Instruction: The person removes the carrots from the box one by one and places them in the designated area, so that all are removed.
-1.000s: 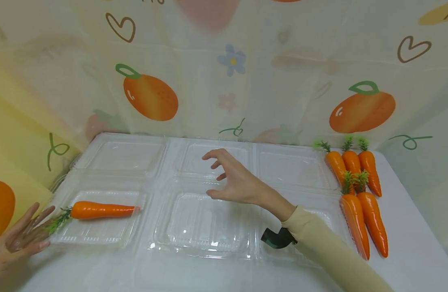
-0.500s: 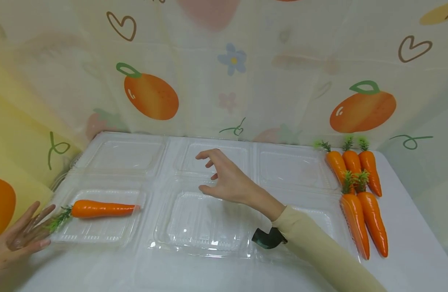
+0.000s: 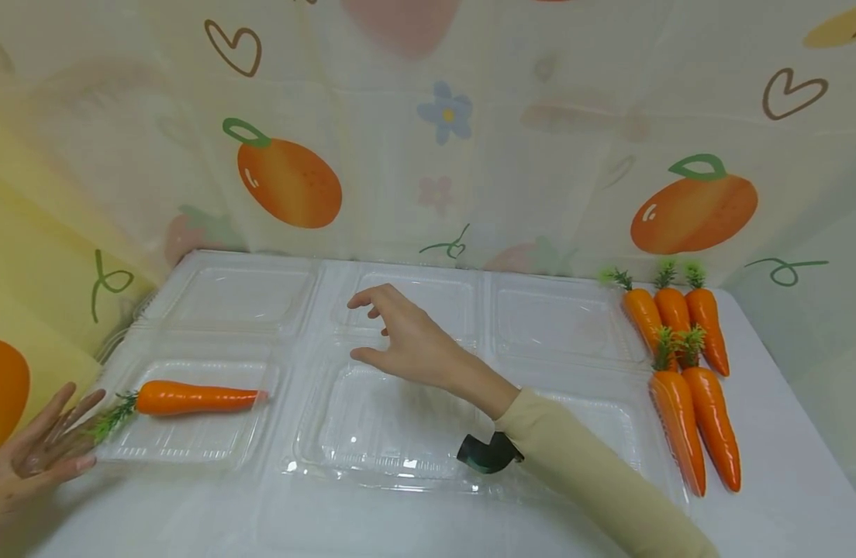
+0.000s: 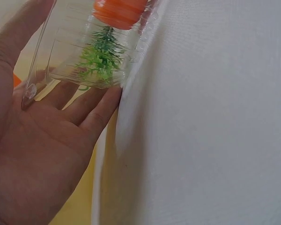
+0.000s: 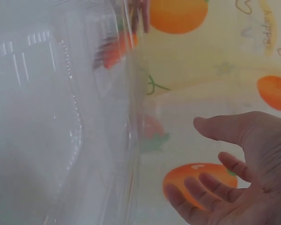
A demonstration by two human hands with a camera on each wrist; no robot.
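A single orange carrot with a green leafy top (image 3: 194, 398) lies in the left clear plastic clamshell box (image 3: 219, 456), its tip to the right. At that box's left end, my left hand (image 3: 40, 453) has its fingers spread along the wall; in the left wrist view the extended fingers touch the clear plastic (image 4: 61, 51) near the leaves. Above the middle clear box (image 3: 386, 461), my right hand (image 3: 410, 337) hovers with fingers loosely bent and thumb apart, nothing between them. In the right wrist view the right hand (image 5: 243, 173) is likewise holding nothing.
Several carrots (image 3: 710, 426) are grouped at the table's right side. A third clear box (image 3: 609, 411) lies partly under the right forearm. The box lids (image 3: 250, 298) lie flipped back toward the printed curtain (image 3: 379, 155), which hangs behind the white table (image 3: 784, 465).
My right hand has drifted left over the middle box, its fingers keeping much the same shape. My left hand and the carrots have stayed in place.
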